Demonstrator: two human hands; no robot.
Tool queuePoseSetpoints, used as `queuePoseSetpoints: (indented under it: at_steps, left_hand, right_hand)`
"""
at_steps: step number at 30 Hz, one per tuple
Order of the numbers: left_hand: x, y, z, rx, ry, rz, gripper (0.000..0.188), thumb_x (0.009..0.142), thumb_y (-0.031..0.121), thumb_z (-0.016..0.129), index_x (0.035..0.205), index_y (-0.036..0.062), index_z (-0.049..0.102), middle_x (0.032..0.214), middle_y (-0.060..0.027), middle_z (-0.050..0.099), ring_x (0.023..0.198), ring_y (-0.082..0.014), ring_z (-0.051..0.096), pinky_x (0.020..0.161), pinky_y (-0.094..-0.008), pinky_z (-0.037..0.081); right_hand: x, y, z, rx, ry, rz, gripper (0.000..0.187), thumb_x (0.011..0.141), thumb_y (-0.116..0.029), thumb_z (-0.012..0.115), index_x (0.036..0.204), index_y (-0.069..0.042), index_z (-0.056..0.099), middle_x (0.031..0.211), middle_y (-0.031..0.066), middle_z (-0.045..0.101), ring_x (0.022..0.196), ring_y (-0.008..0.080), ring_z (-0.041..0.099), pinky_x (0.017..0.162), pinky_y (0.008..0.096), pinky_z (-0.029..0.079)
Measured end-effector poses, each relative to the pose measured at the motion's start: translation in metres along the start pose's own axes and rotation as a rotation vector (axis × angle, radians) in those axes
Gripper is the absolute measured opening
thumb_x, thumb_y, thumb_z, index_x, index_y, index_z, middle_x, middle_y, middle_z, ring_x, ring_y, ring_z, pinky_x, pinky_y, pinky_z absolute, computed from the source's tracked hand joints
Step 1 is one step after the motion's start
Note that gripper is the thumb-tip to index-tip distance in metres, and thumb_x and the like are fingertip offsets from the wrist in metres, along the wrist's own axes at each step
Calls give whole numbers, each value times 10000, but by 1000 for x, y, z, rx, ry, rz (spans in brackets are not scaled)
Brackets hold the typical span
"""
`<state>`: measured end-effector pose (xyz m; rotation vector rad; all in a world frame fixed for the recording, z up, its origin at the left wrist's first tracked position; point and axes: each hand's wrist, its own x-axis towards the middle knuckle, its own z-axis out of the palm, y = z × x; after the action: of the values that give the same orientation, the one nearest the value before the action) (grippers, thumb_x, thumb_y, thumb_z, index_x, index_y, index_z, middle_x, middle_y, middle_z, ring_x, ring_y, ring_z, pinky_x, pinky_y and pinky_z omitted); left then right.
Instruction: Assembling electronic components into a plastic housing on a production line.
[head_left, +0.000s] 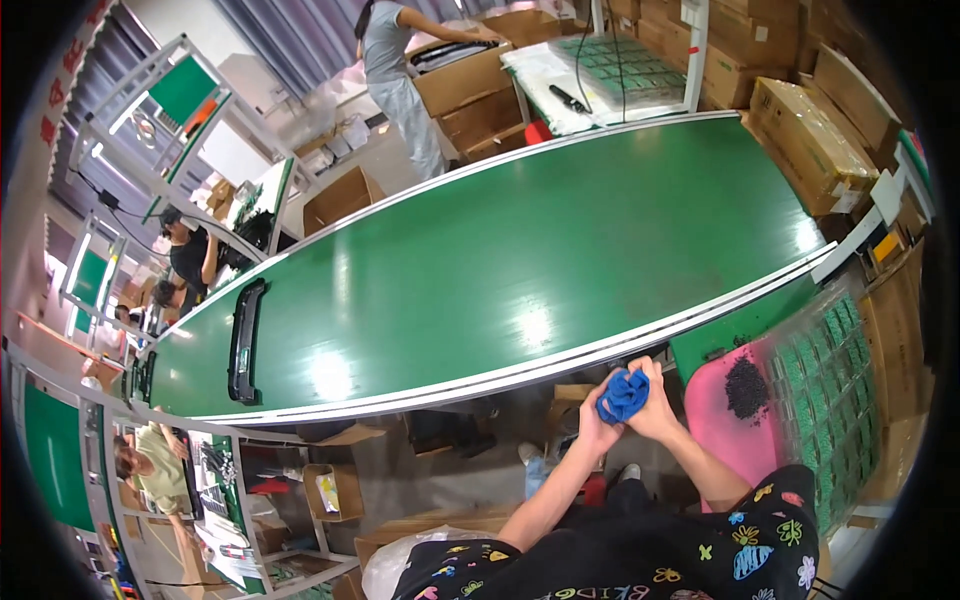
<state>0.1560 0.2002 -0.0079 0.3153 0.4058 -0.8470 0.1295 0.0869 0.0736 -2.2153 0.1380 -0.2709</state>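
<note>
A crumpled blue cloth [624, 396] is bunched between my two hands, in front of my body and just below the near rail of the green conveyor belt [560, 250]. My left hand [594, 426] grips it from the left, fingers curled. From the other side my right hand [655, 408] closes around it. To the right of my hands lies a pink sheet or tray [710, 415] bearing a heap of small black pieces [745, 388]. Farther left on the belt rests a long black plastic bar-shaped part [244, 342].
Clear compartment trays [825, 390] stand at my right, over a green surface. A tan carton [810, 140] sits by the belt's right end. Across the belt, a person [395, 75] reaches into a cardboard box [465, 85]. Other people work at benches on the left.
</note>
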Motion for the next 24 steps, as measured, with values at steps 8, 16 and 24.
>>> queuePoseSetpoints:
  at_steps: [8,16,24]
  left_hand:
    - [9,90,13,-106,-37,54,318,923,352,446,1102,137,596,1155,-36,620,1093,-200,564,979,-385,420]
    - [27,169,38,266,-196,211,572,967,414,374,1444,113,282,1446,-67,375,1327,-223,336,1088,-473,233]
    - [61,206,-23,1285,284,406,634,845,309,598,1391,78,371,1449,-191,338,1388,-330,194,1117,-466,190]
  right_hand:
    - [86,-46,49,309,-80,19,396,715,-221,786,863,-28,473,753,71,518,702,174,520,678,304,454]
    - [171,-82,38,377,3,54,391,728,-197,788,969,-40,523,864,26,570,815,101,540,784,276,468]
    - [265,-72,-40,172,213,112,326,728,-259,794,870,-14,633,836,55,673,763,134,619,775,309,505]
